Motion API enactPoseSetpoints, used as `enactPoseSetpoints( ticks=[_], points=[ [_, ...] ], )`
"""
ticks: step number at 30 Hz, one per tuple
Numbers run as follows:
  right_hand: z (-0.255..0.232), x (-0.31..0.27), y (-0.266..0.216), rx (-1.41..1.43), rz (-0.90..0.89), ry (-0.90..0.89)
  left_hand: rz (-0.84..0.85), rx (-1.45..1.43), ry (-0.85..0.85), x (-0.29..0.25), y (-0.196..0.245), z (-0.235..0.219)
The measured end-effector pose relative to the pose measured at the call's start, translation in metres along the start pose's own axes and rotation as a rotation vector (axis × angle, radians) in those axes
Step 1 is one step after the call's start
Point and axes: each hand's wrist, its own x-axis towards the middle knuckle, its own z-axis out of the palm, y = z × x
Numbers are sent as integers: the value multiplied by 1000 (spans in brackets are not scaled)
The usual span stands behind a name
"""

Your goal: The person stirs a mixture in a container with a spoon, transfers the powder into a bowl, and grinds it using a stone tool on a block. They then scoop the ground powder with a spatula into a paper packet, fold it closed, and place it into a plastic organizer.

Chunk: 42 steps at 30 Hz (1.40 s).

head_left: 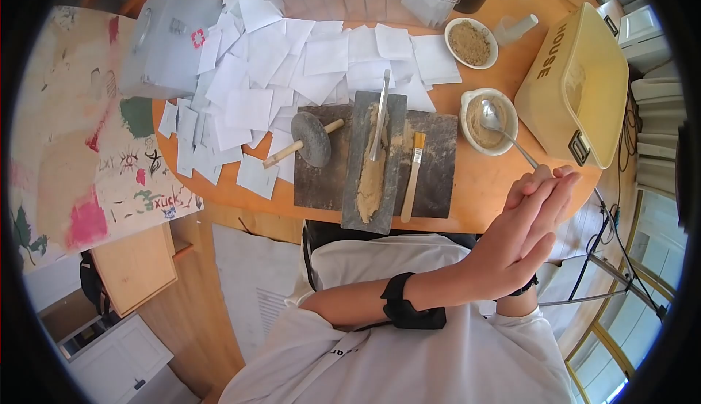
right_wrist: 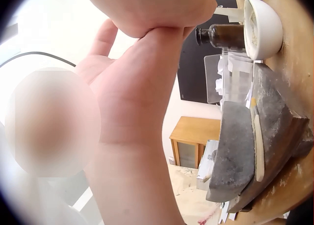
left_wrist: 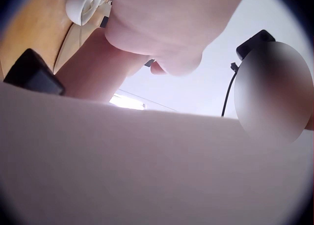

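Observation:
My left hand (head_left: 511, 239) stretches to the right above my lap with its fingers straight, overlapping my right hand in the head view. Only some bent fingers (head_left: 520, 187) show past its edge; most of the right hand is hidden behind it. Just beyond both hands, a metal spoon (head_left: 492, 115) stands in a white bowl (head_left: 467, 137) of tan powder, its handle reaching close to the fingertips. The right wrist view shows my right hand (right_wrist: 132, 72) against the left. In the left wrist view, a sleeve covers the lower half below my left hand (left_wrist: 167, 18).
Before me a grey stone trough (head_left: 396, 123) holds tan powder and a metal strip (head_left: 381, 115). A brush (head_left: 413, 181) and a stone wheel (head_left: 312, 141) with a wooden handle flank it. White paper squares (head_left: 325, 53), a cream bin (head_left: 544, 90) and a bowl of granules (head_left: 469, 43) stand around.

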Motion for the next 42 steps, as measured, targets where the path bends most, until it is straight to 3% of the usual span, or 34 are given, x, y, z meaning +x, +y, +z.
enactPoseSetpoints(
  ticks=[1,5,7,11,13,17,19,20,24,25,26,29,31,34,35,36,37,38,40,42],
  points=[
    [7,2,-4,33,105,121,31,98,1,-1,-5,0],
    [6,18,-4,166,251,87,57,276,26,2,-21,-3],
    [-8,24,2,492,443,-200,264,581,51,3,-25,-7],
    [-7,23,2,670,568,-339,242,611,-14,-1,-24,-15],
    [17,9,-10,493,418,-171,340,804,-22,2,-13,-17],
    [17,1,-18,424,365,-162,347,835,-16,6,-9,-19],
    [18,-5,-26,704,573,118,366,847,29,12,0,-22],
    [17,-5,-25,703,573,117,367,847,30,13,1,-22],
    [20,0,-17,440,497,-230,394,1001,50,16,1,-21],
    [-9,-13,-30,373,475,-314,391,1024,70,17,1,-21],
    [4,-8,-23,306,450,-399,392,1022,69,16,-1,-22],
    [8,2,-17,100,376,-650,340,1120,-16,9,-2,-25],
    [13,-2,-13,-39,323,-812,342,1145,-194,7,5,-28],
    [10,-19,-11,-250,235,-1053,390,1191,-176,4,6,-26],
    [4,-15,-12,-321,205,-1133,414,1214,-166,3,7,-25],
    [-49,12,-33,-394,173,-1212,438,1236,-155,2,7,-24],
    [-51,12,-33,-468,138,-1290,464,1259,-145,2,7,-24],
    [-52,13,-36,-468,138,-1291,465,1259,-144,2,7,-27],
    [-52,14,-45,-747,261,-1377,363,1138,-296,4,7,-40],
    [-52,13,-40,-663,262,-1391,311,1084,-359,4,11,-45]
  ],
)
